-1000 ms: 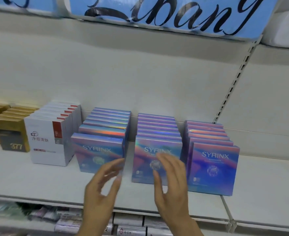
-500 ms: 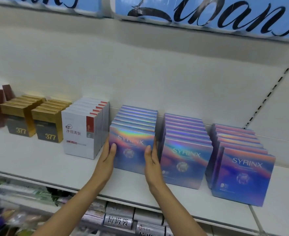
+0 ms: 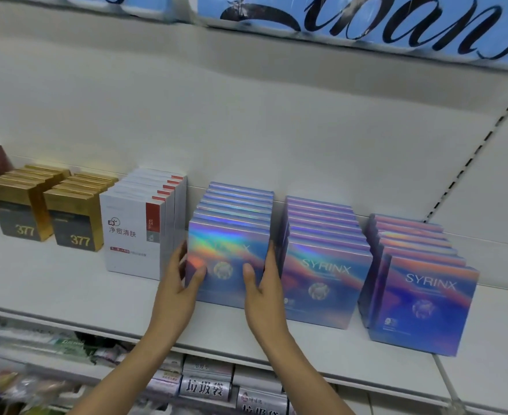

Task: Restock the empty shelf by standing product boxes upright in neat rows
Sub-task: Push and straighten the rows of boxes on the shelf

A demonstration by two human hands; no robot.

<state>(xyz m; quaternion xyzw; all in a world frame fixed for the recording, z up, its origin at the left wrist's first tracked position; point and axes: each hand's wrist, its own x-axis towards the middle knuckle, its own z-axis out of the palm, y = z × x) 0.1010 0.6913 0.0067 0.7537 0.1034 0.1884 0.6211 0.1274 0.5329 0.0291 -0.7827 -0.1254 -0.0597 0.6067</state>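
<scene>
Shelf (image 3: 67, 295), white, was recorded with product boxes stood upright in rows running front to back. Three rows of holographic boxes were noted: left row (image 3: 231, 229), middle row (image 3: 324, 265), right row (image 3: 420, 289). Narrow gaps were seen between the rows, the gap between middle and right being the wider. The right row's front box was set nearest the shelf's front edge; the left row's front box was set further back, with bare shelf left before it.

Left hand (image 3: 177, 286) was placed against the left edge of the front box of the left row, fingers extended along its side and thumb laid on its face. Right hand (image 3: 264, 283) was placed against the right edge of the same box, fingers slipped into the gap beside the middle row, thumb on the face. The box was thus clasped between both hands.

White boxes (image 3: 139, 232) were ranked just left of the left hand, little room being left between. Two rows of gold-topped boxes (image 3: 49, 211) marked 377 were stood further left. Open shelf was recorded right of the right row. Packaged goods (image 3: 204, 384) were seen on the lower shelf.
</scene>
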